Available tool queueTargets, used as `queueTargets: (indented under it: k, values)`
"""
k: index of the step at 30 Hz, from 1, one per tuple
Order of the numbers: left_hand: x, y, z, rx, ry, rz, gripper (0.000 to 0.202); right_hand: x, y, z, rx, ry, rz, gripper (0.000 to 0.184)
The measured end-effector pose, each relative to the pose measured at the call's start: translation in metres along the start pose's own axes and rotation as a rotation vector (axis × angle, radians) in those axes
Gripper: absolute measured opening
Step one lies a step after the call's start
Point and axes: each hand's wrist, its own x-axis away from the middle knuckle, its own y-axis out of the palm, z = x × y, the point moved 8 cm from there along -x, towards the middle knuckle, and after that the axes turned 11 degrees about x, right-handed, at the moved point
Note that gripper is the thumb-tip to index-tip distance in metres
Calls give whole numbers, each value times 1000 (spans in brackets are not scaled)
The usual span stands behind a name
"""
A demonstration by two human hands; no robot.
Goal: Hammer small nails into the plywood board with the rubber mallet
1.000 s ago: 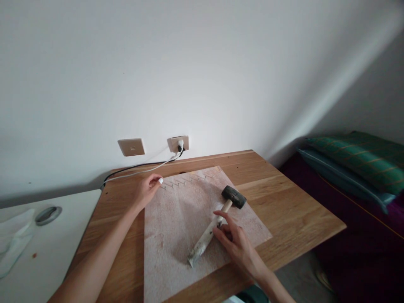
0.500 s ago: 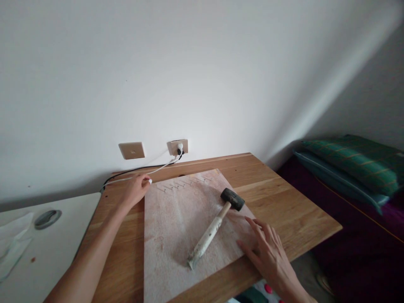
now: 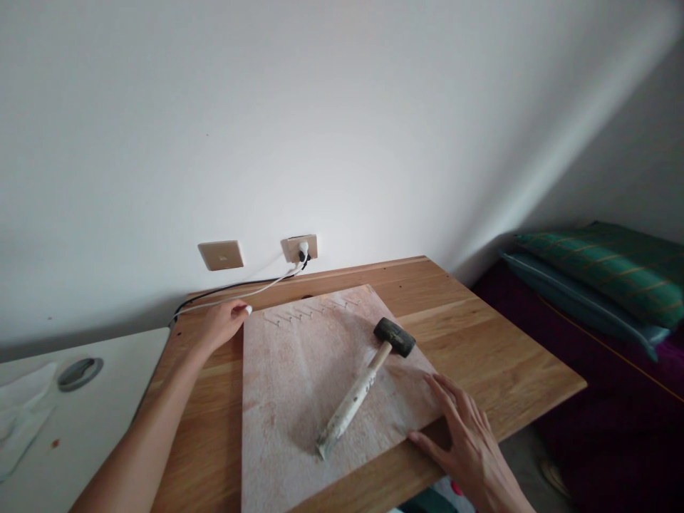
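Observation:
A wooden board (image 3: 299, 399) with a whitish, worn face lies on the desk. A row of thin nails (image 3: 300, 315) stands up from it near its far edge. Across the board rests a rubber mallet (image 3: 350, 402), its black head to the far right and its pale, worn handle toward me. My left hand (image 3: 225, 322) is at the board's far left corner, fingers curled together; a small white thing I cannot make out shows at the fingertips. Spread over the near right corner, my right hand (image 3: 464, 434) has its thumb by the front edge and fingers along the right edge.
The wooden desk (image 3: 496, 363) meets the wall. White and black cables (image 3: 243, 288) run along its back to a wall socket (image 3: 301, 249). A white tabletop (image 3: 115, 385) adjoins on the left. Cushions (image 3: 603, 278) lie on purple cloth at the right.
My right hand has shifted slightly right and down around the board's near corner. My left hand has drawn a little to the left. The mallet rests as before.

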Motion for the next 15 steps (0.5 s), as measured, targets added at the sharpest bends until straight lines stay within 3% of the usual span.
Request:
queueTargets:
  k: [15]
  values:
    - [1,-4,1,35,-66,-38,38,-1,-2,-1,-9,12,23,78]
